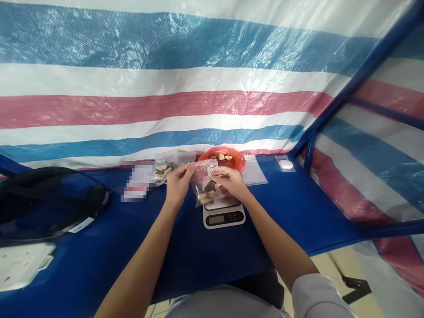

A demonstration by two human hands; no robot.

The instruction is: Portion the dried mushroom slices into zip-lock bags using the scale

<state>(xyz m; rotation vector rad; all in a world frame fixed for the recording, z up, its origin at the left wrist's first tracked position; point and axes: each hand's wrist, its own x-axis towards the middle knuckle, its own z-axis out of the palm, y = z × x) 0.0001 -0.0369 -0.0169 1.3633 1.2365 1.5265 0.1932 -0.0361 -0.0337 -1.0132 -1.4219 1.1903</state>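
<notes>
Clear plastic bag [200,187] looks part-filled, our left hand [178,181] and right hand [232,182] both pinching it; orange-red plastic bag [241,162] has pale slices [221,157] left.

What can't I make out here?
All in the head view:
Scale readout: too small to read.
Scale plate: partly covered by the clear bag.
Pale item: print lost to pixelation.
White socket strip: cut off by left edge.
Red bag: front partly hidden behind the clear bag and right hand.
</notes>
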